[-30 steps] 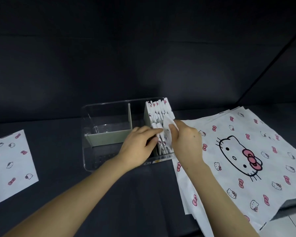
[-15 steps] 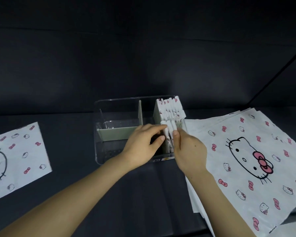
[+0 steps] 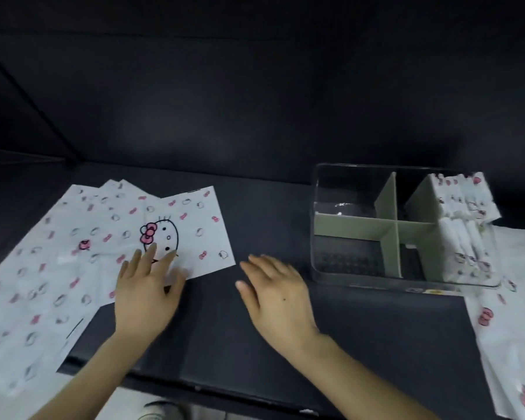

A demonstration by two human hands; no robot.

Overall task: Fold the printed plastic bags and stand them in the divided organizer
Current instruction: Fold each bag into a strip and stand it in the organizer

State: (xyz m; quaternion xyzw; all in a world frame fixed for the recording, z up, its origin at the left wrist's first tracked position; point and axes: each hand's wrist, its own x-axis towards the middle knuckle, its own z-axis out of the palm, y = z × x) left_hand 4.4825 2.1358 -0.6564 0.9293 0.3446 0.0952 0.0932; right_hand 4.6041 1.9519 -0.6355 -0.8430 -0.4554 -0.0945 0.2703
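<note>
Your left hand [image 3: 146,295] lies flat with straight fingers on the near corner of the top white plastic bag printed with a cat face and pink bows [image 3: 191,231]. It pins the bag without gripping it, likely so the slippery film can be slid off the fanned stack of flat printed bags [image 3: 58,268] beneath. Your right hand [image 3: 275,295] is spread open and holds nothing. It sits over the dark tabletop [image 3: 225,344] between that stack and the clear rectangular organizer [image 3: 325,237], well placed to catch the bag's far edge. Whether its palm touches the table, you cannot tell from here.

Inside the organizer, grey-green cross dividers [image 3: 358,227] make compartments. The folded white bags [image 3: 464,207] stand upright in the right-hand ones, packed close so they prop each other up; the left ones look unfilled. More flat printed bags [image 3: 512,328] lie at the right edge.

Half a second ago both your hands were at the organizer, tucking a folded bag into that row. Now they have left it and your view has swung left.
</note>
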